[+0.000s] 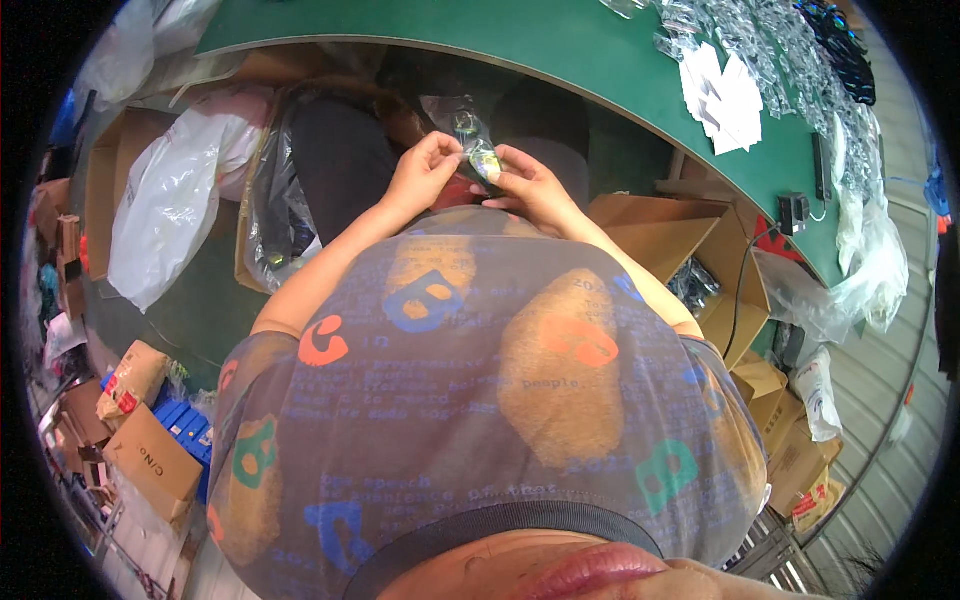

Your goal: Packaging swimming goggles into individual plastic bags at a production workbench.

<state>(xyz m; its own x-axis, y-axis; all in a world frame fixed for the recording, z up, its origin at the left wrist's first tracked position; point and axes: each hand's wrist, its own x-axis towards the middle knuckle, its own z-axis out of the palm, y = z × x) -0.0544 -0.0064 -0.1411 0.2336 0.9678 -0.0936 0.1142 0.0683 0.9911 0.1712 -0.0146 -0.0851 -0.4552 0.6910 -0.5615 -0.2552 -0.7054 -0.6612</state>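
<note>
In front of my belly, over my lap, I hold a small clear plastic bag. A dark item with a yellow-green patch shows at its lower end, and a dark round shape is visible higher up inside. My left hand pinches the bag's left side between thumb and fingertips. The fingers of my right hand close round the dark item from the right, with the thumb over its front. Glare on the plastic and my fingers hide what kind of item it is.
A green table curves ahead, bearing white paper slips, clear packets and a dark bundle. An open carton with black packets stands right of me. White plastic sacks and a lined carton stand left.
</note>
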